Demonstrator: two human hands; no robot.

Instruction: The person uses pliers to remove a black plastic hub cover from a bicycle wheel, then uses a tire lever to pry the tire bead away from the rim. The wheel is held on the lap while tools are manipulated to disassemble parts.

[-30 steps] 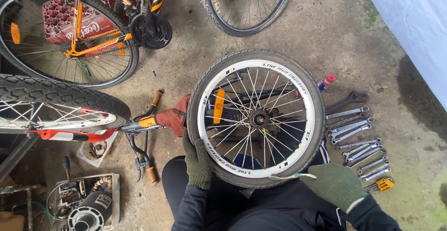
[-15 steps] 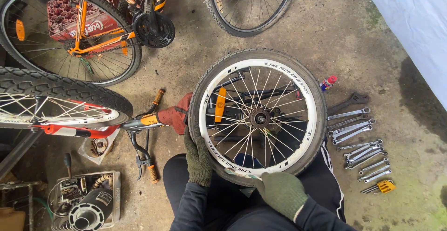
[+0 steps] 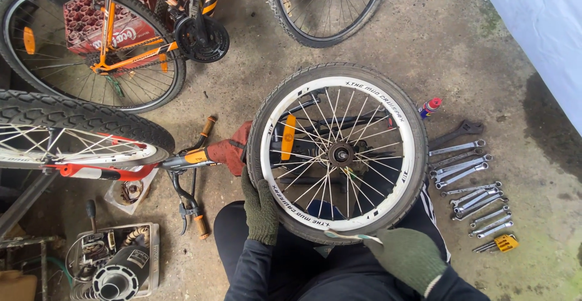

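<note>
Wheel upright on floor, resting against person's knees. Left hand clasps tyre at near-left. Right hand closed on slim tyre lever at near rim. Judged step: prying bead; next move needs steady leverage. Spanners lie right.

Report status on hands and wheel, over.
Left hand gloved, gripping the tyre's left edge. Right hand gloved, holding a thin lever at the wheel rim's bottom. Spanners laid out right, clear of the wheel.

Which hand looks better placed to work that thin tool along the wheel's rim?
Probably the right hand: it holds the tyre lever against the wheel. The left hand grips the tyre.
</note>
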